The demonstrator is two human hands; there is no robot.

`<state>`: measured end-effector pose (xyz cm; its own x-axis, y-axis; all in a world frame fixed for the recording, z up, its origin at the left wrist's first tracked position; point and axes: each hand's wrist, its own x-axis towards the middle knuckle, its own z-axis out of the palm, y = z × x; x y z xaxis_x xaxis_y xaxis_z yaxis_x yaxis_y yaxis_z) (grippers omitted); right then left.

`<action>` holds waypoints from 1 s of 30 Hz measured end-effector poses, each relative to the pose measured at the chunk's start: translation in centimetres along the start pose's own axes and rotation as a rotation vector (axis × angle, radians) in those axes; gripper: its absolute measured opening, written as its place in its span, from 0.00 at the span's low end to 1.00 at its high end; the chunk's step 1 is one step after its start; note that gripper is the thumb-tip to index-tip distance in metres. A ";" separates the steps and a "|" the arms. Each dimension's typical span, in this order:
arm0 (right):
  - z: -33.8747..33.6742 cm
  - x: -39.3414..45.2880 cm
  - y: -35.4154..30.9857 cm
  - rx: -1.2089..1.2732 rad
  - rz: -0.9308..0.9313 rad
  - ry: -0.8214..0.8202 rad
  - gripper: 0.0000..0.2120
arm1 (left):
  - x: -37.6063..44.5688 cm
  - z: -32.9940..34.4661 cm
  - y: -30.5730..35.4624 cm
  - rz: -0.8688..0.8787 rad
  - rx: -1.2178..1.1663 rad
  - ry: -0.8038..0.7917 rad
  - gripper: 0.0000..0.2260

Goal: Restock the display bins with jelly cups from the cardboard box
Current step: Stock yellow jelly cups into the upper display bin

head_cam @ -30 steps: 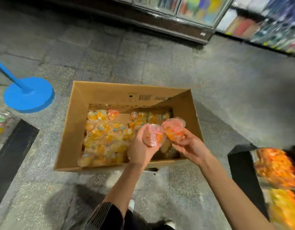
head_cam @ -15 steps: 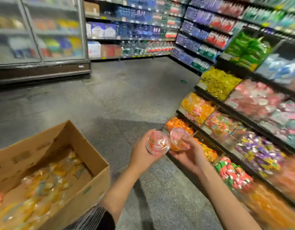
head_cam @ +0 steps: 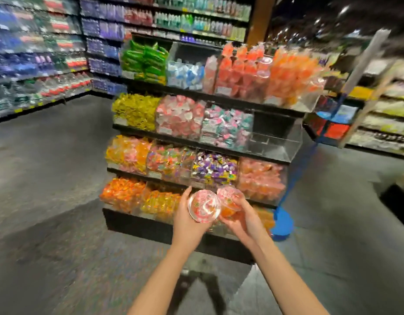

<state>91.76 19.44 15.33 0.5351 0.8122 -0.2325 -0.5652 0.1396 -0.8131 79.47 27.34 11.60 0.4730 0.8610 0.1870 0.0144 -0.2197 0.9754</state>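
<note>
My left hand (head_cam: 187, 220) grips one jelly cup (head_cam: 204, 206), foil lid facing me; right hand (head_cam: 243, 218) grips a 2nd jelly cup (head_cam: 230, 200), orange inside. Cups touch, held approx. in front of the display rack's (head_cam: 274, 114) bottom bins. Nearly bare clear bin (head_cam: 274, 139) on 2nd shelf, right end. Cardboard box out of view.

jelly cups (head_cam: 204, 206) — clear glossy plastic, printed film lids | display bins (head_cam: 274, 142) — clear glossy plastic | floor (head_cam: 48, 178) matt, speckled
</note>
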 end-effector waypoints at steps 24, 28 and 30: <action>-23.1 21.4 -13.0 -0.268 0.062 0.355 0.20 | 21.8 28.8 -4.8 -0.166 -0.078 -0.167 0.27; -25.5 26.2 -13.8 -0.257 0.081 0.442 0.22 | 25.3 31.2 -6.7 -0.221 -0.048 -0.115 0.26; -26.3 28.4 -14.0 -0.211 0.114 0.513 0.16 | 26.6 32.1 -7.4 -0.248 -0.018 -0.109 0.28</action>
<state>131.36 25.62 6.08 0.7445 0.4287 -0.5118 -0.5277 -0.0917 -0.8445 120.25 37.09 5.62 0.5494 0.8326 -0.0702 0.1261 0.0005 0.9920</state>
